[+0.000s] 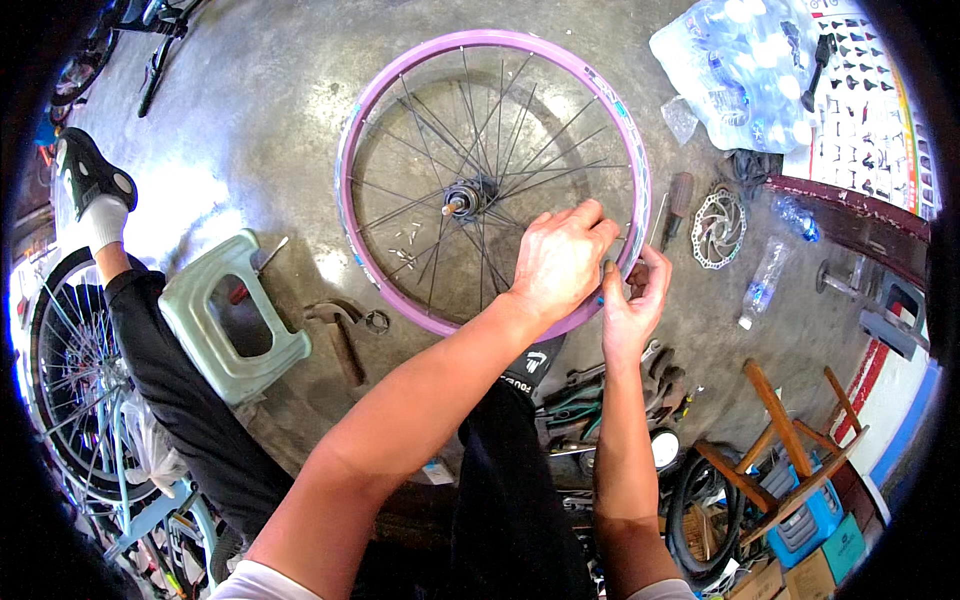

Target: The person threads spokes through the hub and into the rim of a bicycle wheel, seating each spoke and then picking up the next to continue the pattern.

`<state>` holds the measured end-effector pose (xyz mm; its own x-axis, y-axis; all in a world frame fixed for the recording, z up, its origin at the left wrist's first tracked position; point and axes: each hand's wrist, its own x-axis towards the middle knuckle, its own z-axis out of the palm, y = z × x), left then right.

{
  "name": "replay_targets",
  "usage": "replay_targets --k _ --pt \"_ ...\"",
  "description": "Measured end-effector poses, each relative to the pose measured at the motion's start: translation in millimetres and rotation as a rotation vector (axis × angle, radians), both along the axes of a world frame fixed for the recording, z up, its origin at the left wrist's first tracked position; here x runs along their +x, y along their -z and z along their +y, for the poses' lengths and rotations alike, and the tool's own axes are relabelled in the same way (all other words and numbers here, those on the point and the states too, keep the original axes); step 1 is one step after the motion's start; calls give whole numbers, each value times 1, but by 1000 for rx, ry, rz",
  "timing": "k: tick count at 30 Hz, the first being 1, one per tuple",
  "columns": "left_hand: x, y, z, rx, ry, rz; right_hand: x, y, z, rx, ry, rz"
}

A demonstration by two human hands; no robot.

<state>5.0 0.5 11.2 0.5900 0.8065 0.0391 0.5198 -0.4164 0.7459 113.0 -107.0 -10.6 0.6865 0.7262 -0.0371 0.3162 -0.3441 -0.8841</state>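
A purple bicycle wheel (434, 317) with black spokes lies before me; several spokes lean loosely around its dark hub (468, 198). At the rim's near right side, my left hand (565, 255) is closed, its fingers curled over the inner side; what they pinch is hidden. My right hand (637, 295) is closed at the outer side of the same stretch, thumb against the rim. A thin metal rod (658, 215) sticks up from its fingers. Small silvery spoke nipples (405, 245) lie scattered on the floor inside the wheel.
Right of the wheel are a screwdriver (678, 195), a brake disc (719, 229), a plastic bottle (765, 283) and wrapped bottles (740, 70). Left stand a green stool (190, 315) and a hammer (345, 345). Hand tools (580, 400) and a wooden stool (780, 420) are nearer right.
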Motion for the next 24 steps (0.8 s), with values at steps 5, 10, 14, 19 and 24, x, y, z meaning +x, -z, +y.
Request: replay_targets --k 5,10,14,19,24 --pt "-1 -3 0 26 -14 -22 10 -6 -3 70 -48 68" --pt "2 -4 4 3 37 -18 31 -10 5 40 -143 60" --pt "1 -2 5 -8 53 -1 52 -10 13 24 -276 -1" --pt "2 -1 3 -13 58 27 69 -20 26 23 -430 -37" --pt "3 -2 1 -11 23 -3 76 -23 30 -4 -501 -50"
